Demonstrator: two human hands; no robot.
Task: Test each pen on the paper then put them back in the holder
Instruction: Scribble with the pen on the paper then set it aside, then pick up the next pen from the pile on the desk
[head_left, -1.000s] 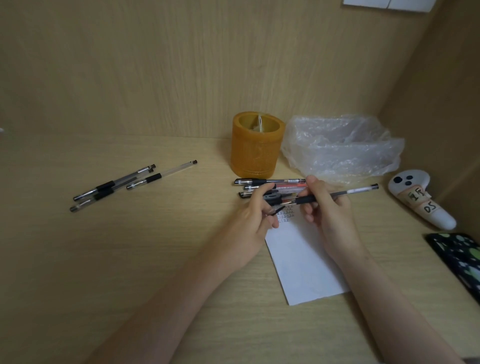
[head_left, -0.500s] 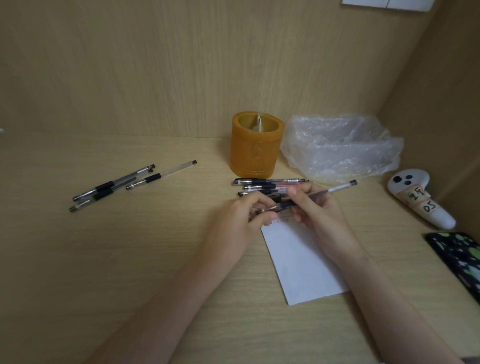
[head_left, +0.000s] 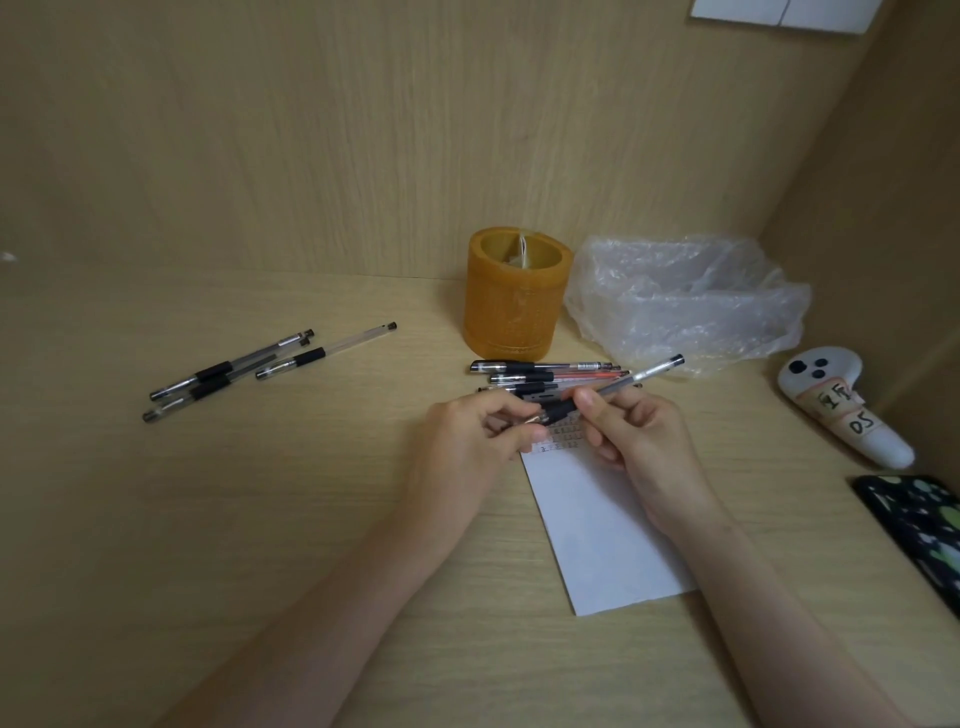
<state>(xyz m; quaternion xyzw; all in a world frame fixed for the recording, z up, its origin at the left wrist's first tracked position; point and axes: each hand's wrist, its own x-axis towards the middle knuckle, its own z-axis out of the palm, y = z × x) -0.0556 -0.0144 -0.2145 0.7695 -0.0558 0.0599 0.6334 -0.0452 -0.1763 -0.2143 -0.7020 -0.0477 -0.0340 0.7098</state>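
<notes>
My right hand (head_left: 644, 441) grips the clear black-grip gel pen (head_left: 613, 389); my left hand (head_left: 467, 441) has just pushed its small black cap (head_left: 540, 418) on — tested, ready for the round amber holder (head_left: 511, 301).

Head view, downward over the desk (head_left: 260, 519)

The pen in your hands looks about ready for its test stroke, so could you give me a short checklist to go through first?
1. Pen held: ok, right hand grips its dark grip section.
2. Cap off: cannot tell, left hand pinches at the tip end.
3. Paper free to write on: ok, blank area below the hands.
4. Holder upright and open: ok.
5. Other pens apart: ok, pile by the holder, three pens at left.
</notes>
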